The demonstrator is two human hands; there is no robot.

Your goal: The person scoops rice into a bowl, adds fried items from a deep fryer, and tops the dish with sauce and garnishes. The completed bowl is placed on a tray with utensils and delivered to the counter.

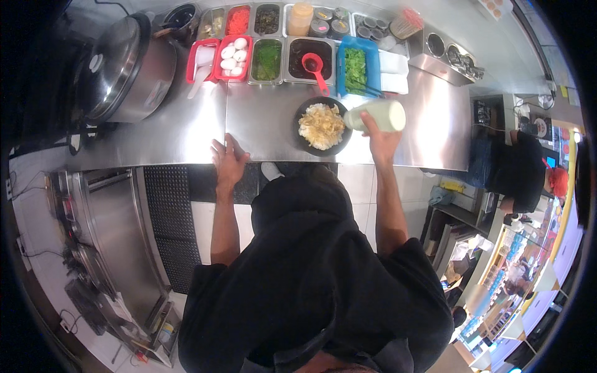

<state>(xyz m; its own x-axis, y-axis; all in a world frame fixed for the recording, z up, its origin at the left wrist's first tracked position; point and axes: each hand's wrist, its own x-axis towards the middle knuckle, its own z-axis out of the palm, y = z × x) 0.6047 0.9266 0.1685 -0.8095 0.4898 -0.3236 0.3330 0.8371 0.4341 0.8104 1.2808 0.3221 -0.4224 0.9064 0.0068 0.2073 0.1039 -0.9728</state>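
Observation:
My right hand [380, 138] is wrapped round a pale squeeze bottle [388, 115], which lies tilted on its side in the air with its nozzle end toward the bowl. Just left of it, a black bowl [301, 140] holds white rice [311, 137] under light-brown topping [324, 120]. The nozzle overlaps the bowl's right rim; whether it touches cannot be made out. My left hand [230, 160] rests at the counter's front edge with fingers spread, holding nothing.
Along the back of the steel counter [261, 133] stand a red bin of eggs [231, 60], a pan of dark sauce with a red ladle [320, 78], and a blue bin of lettuce [356, 71]. A large cooker [134, 71] is at left. Another person [519, 165] stands at right.

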